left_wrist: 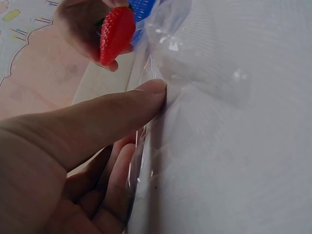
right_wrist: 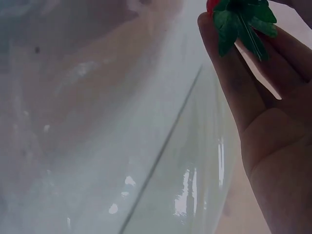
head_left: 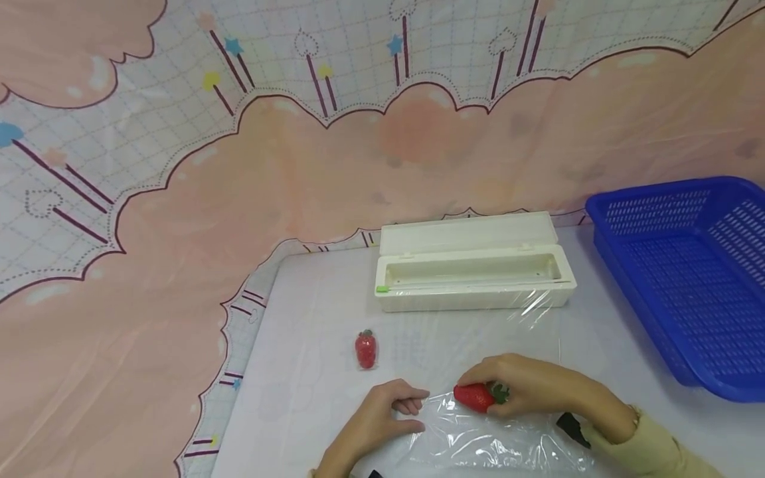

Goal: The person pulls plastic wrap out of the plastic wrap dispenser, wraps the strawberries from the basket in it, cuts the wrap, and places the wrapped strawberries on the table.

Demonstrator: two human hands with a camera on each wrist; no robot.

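Observation:
In the head view, my right hand (head_left: 520, 385) holds a red strawberry (head_left: 473, 397) with green leaves just above a sheet of clear cling film (head_left: 478, 438). The leaves (right_wrist: 243, 24) show between its fingers in the right wrist view. My left hand (head_left: 379, 415) is at the film's left edge, thumb and forefinger apart. The left wrist view has the left thumb (left_wrist: 146, 95) touching the film edge, with the other fingers loosely bent beside it. A second strawberry (head_left: 366, 350), wrapped in film, lies on the table left of both hands.
A white cling film dispenser box (head_left: 472, 299) stands at the back, lid raised, with a green slider (head_left: 382, 289) on its front edge. Film stretches from it toward the hands. A blue plastic basket (head_left: 633, 292) is at the right. A patterned cloth (head_left: 299, 179) hangs behind the table.

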